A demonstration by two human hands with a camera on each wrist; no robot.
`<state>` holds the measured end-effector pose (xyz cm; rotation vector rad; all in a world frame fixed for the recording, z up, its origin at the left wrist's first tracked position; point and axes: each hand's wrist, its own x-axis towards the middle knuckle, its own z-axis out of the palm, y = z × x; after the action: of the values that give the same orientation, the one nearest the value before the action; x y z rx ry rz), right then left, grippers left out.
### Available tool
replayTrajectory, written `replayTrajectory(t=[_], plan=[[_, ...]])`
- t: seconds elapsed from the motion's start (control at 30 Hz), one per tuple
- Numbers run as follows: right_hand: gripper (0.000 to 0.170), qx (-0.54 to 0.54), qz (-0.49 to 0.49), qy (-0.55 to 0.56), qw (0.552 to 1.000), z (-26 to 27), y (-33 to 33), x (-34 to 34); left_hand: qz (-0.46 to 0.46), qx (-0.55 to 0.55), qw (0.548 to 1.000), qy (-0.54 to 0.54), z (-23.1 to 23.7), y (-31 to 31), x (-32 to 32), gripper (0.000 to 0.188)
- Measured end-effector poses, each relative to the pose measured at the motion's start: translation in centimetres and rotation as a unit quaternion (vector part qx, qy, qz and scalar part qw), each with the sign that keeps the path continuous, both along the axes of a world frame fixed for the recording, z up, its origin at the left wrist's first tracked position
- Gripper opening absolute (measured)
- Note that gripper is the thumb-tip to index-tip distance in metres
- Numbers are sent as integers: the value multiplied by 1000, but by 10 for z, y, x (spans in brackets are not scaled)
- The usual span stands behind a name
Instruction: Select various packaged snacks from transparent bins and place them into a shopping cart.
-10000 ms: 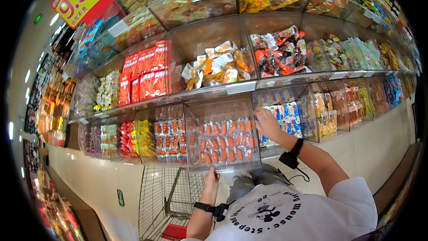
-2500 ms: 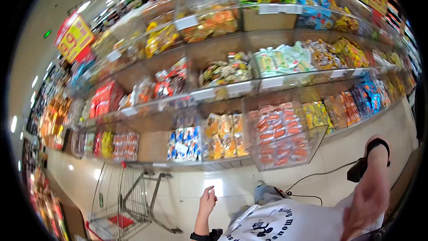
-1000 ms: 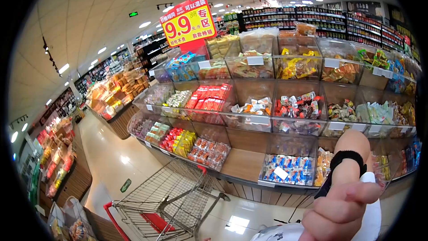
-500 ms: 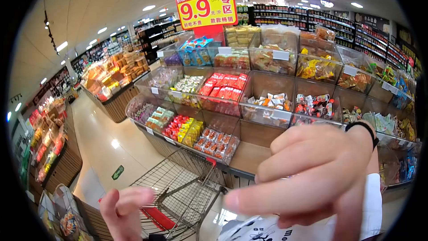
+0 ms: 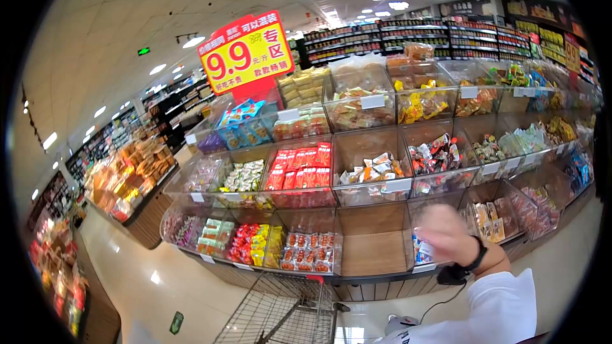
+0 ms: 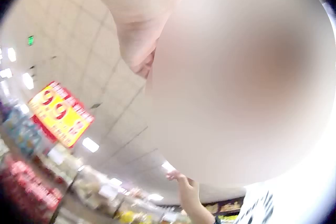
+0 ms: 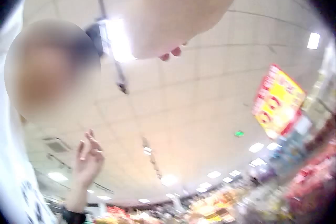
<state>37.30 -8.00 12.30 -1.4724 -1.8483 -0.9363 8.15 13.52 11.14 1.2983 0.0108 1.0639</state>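
My right hand [image 5: 446,236], blurred, hangs in the air before the lower row of clear bins, its fingers loosely bent and holding nothing. Behind it, partly hidden, lie blue and white packets [image 5: 422,251]. In the left wrist view the same right hand [image 6: 184,182] is raised near the white shirt. My left hand is outside the head view; the right wrist view shows the left hand [image 7: 90,163] raised, fingers loosely spread, with nothing in it. Left of the right hand is a brown wood-lined compartment [image 5: 373,242], beside a bin of small red-brown packs [image 5: 308,251].
A wire shopping cart [image 5: 280,312] stands against the lower shelf edge. Upper tiers hold red packets [image 5: 299,169] and other wrapped snacks. A red and yellow price sign [image 5: 245,51] rises behind. At right, a bin of reddish packs [image 5: 539,210] juts out. More snack stands line the left.
The right hand has moved away from the camera, toward the bins. The left hand has dropped out of the head view. The head view has shifted, and the cart sits lower in it.
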Motion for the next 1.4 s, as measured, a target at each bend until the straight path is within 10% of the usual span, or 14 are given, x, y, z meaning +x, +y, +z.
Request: replayTrajectory(t=[0.1, 0.23, 0.4, 0.6, 0.97, 1.17, 1.4], plan=[[41, -41, -191, 91, 976, -89, 82, 88, -11, 17, 949, 314, -77, 37, 49, 28], [46, -85, -384, 80, 916, -183, 96, 227, -59, -98, 887, 448, -211, 41, 87, 28], [22, -136, -407, 114, 896, -221, 112, 291, -68, -48, 848, 524, -230, 52, 139, 25], [7, -134, -408, 141, 892, -231, 127, 305, -78, 84, 841, 529, -217, 84, 249, 22], [35, -81, -448, 192, 869, -233, 72, 301, -57, 360, 863, 349, -193, 121, 479, 23], [46, -97, -489, 140, 855, -235, 70, 291, 75, 569, 778, 255, -190, 117, 512, 30], [39, -171, -477, 38, 862, -247, 24, 296, 6, 569, 768, 295, -181, 109, 500, 50]])
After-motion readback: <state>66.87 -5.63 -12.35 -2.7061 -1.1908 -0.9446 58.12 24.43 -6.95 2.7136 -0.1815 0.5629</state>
